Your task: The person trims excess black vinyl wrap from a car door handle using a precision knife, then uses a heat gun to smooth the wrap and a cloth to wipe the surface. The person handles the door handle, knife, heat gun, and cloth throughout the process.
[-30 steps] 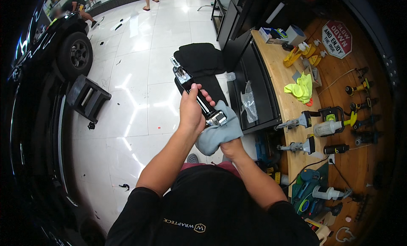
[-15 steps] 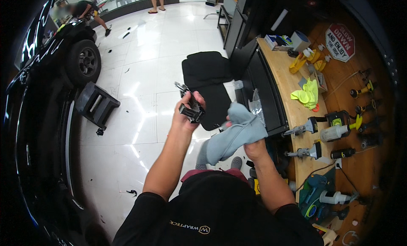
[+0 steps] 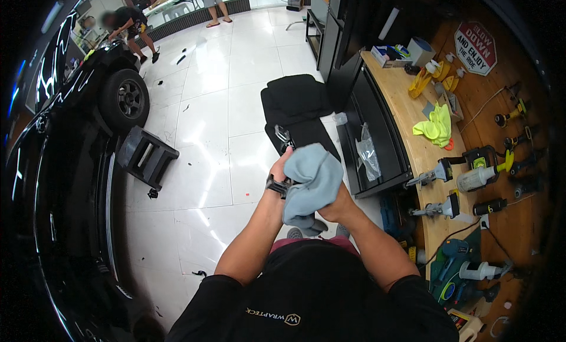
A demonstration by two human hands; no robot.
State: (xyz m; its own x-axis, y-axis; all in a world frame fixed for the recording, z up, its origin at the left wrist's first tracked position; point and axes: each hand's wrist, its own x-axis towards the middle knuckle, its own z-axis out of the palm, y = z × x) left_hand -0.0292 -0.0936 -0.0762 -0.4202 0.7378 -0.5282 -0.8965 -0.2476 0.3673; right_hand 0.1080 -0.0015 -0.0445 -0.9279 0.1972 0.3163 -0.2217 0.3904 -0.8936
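Note:
My left hand (image 3: 278, 170) is closed around a black bracket-like part (image 3: 276, 187) with a shiny, loop-like end (image 3: 283, 136) showing beyond my fingers. A grey-blue cloth (image 3: 315, 176) is bunched in my right hand (image 3: 336, 206) and lies against the part, covering its middle and the fingers of both hands in places. The cloth's lower end hangs in front of my body. Both hands are together at the centre, above the floor. What kind of part it is, I cannot make out.
A black car (image 3: 65, 189) stands along the left, with a black step stool (image 3: 158, 155) beside it. Black mats (image 3: 298, 99) lie ahead. At right, a wooden workbench (image 3: 407, 100) holds a yellow-green cloth (image 3: 437, 127) and a spray bottle (image 3: 474, 179). A person (image 3: 131, 25) bends over the car.
My hands have come together. The cloth has moved left onto the black part, which was held apart from it before. My view has shifted slightly.

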